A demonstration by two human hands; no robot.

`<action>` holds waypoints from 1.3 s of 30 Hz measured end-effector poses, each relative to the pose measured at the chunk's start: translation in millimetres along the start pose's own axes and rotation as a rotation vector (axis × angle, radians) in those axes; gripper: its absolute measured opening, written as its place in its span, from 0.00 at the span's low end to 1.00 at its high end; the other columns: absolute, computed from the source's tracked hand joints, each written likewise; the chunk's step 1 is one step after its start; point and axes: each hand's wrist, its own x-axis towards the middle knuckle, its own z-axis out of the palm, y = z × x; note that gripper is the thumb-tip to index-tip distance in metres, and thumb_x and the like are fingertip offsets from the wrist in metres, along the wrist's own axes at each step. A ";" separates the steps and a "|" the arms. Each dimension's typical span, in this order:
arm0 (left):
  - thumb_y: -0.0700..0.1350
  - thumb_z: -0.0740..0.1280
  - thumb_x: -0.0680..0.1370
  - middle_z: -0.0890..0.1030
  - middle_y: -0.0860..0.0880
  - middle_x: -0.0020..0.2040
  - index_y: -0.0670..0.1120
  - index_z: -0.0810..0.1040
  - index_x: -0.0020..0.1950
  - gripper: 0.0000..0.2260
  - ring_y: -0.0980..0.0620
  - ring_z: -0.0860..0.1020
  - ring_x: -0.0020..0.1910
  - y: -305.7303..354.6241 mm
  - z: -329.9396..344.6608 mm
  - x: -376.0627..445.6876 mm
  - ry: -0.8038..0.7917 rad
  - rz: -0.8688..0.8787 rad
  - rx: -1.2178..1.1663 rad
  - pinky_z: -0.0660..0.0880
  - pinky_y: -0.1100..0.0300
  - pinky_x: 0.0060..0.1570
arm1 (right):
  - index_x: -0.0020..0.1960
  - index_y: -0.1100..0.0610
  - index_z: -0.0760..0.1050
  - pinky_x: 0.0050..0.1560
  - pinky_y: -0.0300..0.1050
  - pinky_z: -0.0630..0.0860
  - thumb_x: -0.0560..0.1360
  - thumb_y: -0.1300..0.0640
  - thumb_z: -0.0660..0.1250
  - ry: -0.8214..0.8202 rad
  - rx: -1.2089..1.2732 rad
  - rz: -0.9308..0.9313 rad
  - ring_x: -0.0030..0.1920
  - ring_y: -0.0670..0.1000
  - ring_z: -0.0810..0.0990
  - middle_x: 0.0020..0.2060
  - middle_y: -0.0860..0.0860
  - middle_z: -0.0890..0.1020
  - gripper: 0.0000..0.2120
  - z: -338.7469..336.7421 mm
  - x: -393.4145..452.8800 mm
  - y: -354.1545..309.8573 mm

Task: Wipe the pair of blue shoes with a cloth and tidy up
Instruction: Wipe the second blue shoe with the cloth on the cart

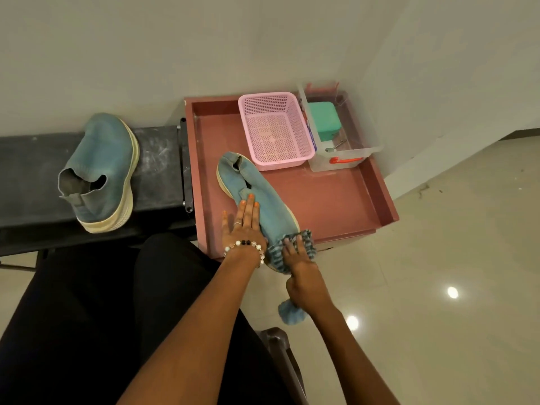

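Observation:
One blue shoe [264, 190] lies on its side in the maroon tray [336, 200], toe toward me. My left hand [244, 226] rests flat on its side, fingers straight. My right hand [304, 276] holds a blue striped cloth [307, 240] and presses it against the shoe's toe at the tray's near edge. A tail of the cloth hangs out below my right wrist. The second blue shoe [102, 165] stands apart on the dark bench [160, 162] to the left, with neither hand on it.
At the back of the tray sit an empty pink mesh basket [274, 130] and a clear plastic box [344, 159] holding a green container [323, 118]. A wall corner rises behind. Glossy tiled floor [438, 258] spreads to the right. My dark-clothed legs fill the lower left.

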 end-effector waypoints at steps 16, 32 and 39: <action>0.42 0.59 0.79 0.52 0.40 0.77 0.38 0.56 0.75 0.26 0.44 0.53 0.76 -16.8 -19.0 -35.3 0.152 0.116 -0.096 0.50 0.44 0.73 | 0.61 0.50 0.74 0.58 0.55 0.74 0.76 0.60 0.62 0.082 0.359 0.128 0.56 0.55 0.78 0.55 0.53 0.80 0.15 -55.5 88.5 -20.5; 0.45 0.49 0.83 0.35 0.44 0.77 0.42 0.38 0.77 0.28 0.46 0.35 0.76 -21.0 -10.9 -20.3 0.051 0.034 0.074 0.39 0.48 0.74 | 0.76 0.58 0.51 0.69 0.67 0.49 0.80 0.57 0.52 -0.253 -0.595 -0.122 0.76 0.53 0.42 0.77 0.50 0.52 0.26 -30.4 38.4 -23.4; 0.43 0.50 0.82 0.31 0.49 0.76 0.43 0.35 0.77 0.29 0.50 0.32 0.75 -26.7 -10.2 -19.3 -0.017 0.018 0.039 0.41 0.46 0.73 | 0.77 0.54 0.52 0.68 0.65 0.52 0.79 0.56 0.53 -0.232 -0.662 -0.205 0.76 0.51 0.41 0.77 0.46 0.51 0.27 -23.7 97.8 -36.8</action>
